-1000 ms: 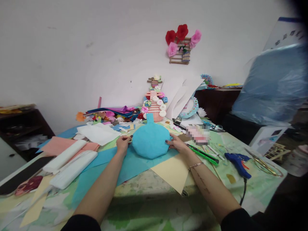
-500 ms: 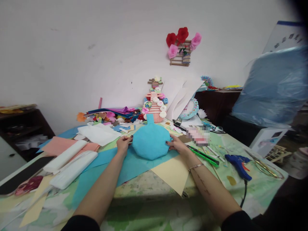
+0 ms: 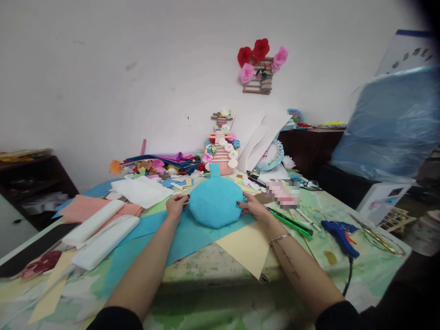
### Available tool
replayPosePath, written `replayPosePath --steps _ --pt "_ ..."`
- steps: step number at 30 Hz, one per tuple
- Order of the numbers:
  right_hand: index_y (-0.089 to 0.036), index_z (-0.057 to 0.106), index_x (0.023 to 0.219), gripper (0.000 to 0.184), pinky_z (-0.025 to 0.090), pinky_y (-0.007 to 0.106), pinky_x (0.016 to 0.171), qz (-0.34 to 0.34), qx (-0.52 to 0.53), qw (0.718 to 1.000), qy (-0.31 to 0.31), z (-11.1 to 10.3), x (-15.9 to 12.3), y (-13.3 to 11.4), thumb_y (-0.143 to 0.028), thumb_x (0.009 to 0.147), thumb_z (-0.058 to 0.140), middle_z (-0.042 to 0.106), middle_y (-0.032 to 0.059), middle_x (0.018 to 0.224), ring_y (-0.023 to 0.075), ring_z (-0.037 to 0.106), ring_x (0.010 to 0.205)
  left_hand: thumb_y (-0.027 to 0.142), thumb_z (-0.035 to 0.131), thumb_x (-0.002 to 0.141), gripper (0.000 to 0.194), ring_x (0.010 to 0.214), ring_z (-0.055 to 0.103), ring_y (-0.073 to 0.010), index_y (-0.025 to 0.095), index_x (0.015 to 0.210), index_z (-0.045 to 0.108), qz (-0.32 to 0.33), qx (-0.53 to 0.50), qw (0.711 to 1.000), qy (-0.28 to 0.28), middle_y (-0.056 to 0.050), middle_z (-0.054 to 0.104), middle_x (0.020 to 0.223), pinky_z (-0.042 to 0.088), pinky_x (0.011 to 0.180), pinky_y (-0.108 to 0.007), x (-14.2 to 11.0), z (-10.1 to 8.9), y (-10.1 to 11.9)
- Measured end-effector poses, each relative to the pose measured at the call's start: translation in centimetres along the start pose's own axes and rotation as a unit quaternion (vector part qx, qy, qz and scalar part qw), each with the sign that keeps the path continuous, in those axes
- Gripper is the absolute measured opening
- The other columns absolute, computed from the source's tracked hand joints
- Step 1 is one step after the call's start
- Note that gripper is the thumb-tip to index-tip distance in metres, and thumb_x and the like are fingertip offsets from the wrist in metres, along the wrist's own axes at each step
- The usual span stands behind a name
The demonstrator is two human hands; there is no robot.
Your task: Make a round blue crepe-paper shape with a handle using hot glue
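A blue paper-covered round piece (image 3: 216,203) with a short tab at its top is held upright over the table, between my two hands. On its left edge, my left hand (image 3: 176,206) closes with thumb and fingers. My right hand (image 3: 253,206) grips the opposite edge, its thumb lying on the front face. Beneath the round piece spreads a sheet of blue paper (image 3: 192,243), and a cream paper piece (image 3: 245,250) lies near the table's front edge by my right wrist.
On the right lie a blue glue gun (image 3: 341,237), gold-handled scissors (image 3: 380,239) and a green cutter (image 3: 292,223). White rolls (image 3: 106,243) and pink paper (image 3: 84,208) rest at left. A flower-trimmed craft (image 3: 222,151) stands against the wall behind.
Almost nothing differs. Both hands keep their hold on the blue round piece, which stays in place with at most a very slight shift.
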State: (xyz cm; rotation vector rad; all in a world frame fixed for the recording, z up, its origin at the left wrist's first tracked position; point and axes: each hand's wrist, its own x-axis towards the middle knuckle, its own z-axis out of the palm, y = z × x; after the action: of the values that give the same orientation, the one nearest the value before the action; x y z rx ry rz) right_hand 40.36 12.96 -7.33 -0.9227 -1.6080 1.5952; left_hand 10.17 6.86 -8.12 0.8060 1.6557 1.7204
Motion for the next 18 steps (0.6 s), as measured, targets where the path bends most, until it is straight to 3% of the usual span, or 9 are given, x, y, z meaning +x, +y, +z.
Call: replayPosePath --steps 10,18 --pt "-0.014 0.053 0.116 0.027 0.051 0.022 0.056 0.004 0.001 1.0 0.008 -0.03 0.29 0.29 -0.026 0.091 0.056 0.059 0.0023 0.091 0.0084 0.057 0.066 0.032 0.055 0.09 0.023 0.071 0.059 -0.0111 0.012 0.101 0.059 0.009 0.017 1.0 -0.006 -0.004 0.061 0.089 0.052 0.061 -0.026 -0.1 0.3 0.27" --pt "-0.014 0.053 0.117 0.028 0.051 0.022 0.056 0.009 -0.001 1.0 0.014 0.09 0.11 0.12 -0.026 0.091 0.055 0.059 0.0029 0.093 0.0088 0.057 0.067 0.031 0.055 0.09 0.024 0.077 0.061 -0.0132 0.012 0.102 0.059 -0.008 0.026 0.999 -0.047 -0.005 0.062 0.094 0.053 0.067 -0.03 0.16 0.25 -0.38"
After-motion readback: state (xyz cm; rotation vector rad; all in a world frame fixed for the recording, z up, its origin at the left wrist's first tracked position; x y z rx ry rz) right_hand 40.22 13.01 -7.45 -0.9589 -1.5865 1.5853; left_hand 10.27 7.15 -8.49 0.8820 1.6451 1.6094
